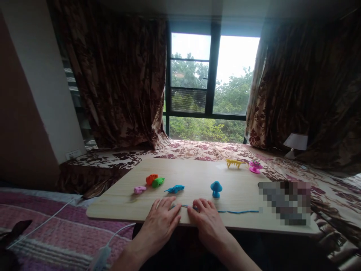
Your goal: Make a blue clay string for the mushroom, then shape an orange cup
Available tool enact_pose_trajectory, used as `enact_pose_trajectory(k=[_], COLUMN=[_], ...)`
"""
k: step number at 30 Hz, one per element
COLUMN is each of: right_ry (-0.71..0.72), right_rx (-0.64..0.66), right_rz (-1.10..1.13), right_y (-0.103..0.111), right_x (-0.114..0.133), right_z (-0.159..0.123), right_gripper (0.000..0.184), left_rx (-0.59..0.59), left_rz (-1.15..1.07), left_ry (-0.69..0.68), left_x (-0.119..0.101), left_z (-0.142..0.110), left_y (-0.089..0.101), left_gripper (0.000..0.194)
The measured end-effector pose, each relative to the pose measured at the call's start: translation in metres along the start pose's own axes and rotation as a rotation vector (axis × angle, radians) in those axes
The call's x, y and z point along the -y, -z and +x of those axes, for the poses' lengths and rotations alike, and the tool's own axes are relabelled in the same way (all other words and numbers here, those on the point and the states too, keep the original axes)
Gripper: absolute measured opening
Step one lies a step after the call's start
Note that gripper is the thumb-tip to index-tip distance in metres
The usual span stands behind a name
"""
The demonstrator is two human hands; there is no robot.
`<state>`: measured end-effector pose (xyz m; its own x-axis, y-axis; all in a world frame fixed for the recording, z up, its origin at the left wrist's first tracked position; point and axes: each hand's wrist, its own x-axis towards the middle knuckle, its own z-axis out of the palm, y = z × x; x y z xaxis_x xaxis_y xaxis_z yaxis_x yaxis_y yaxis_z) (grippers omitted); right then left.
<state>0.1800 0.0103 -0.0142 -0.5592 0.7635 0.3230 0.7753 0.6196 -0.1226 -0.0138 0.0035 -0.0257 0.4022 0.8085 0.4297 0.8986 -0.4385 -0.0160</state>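
While a pink lump point(139, 190) lies leftmost, the left hand point(160, 217), outstretched palm down, rests at a thin blue strand point(238, 212) on the surface point(118, 207); just apart, the right hand point(207, 218) lies outstretched over the strand, which runs rightward past a blue mushroom point(216, 187).

Blue strand point(239, 212) partly covered, and one object point(283, 203) masked by coarse pixels.
The left hand point(162, 218) and right hand point(207, 216) hide stretches of the strand beneath them. Blocky blurring makes the dark object at the board's point(113, 207) right unreadable. The bottom edge crops both forearms point(132, 250) and a white plug block point(100, 258).
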Motion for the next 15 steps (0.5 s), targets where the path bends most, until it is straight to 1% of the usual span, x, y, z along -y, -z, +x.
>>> enact_pose_trajectory(k=[5, 8, 12, 15], right_ry=[-0.032, -0.013, -0.008, -0.009], right_rx=[0.010, 0.005, -0.006, 0.004], right_rz=[-0.051, -0.074, -0.086, -0.094], right_y=[-0.001, -0.002, -0.001, 0.001], right_x=[0.001, 0.000, 0.000, 0.001], right_z=[0.004, 0.007, 0.008, 0.008], right_gripper=[0.033, 0.032, 0.028, 0.028], left_rx=[0.015, 0.029, 0.003, 0.006], left_rz=[0.005, 0.012, 0.041, 0.033], left_ry=[0.027, 0.031, 0.098, 0.086], left_x=[-0.002, 0.003, 0.013, 0.013], left_z=[0.005, 0.004, -0.003, -0.005], left_y=[0.002, 0.002, 0.002, 0.004], left_gripper=[0.032, 0.035, 0.040, 0.040])
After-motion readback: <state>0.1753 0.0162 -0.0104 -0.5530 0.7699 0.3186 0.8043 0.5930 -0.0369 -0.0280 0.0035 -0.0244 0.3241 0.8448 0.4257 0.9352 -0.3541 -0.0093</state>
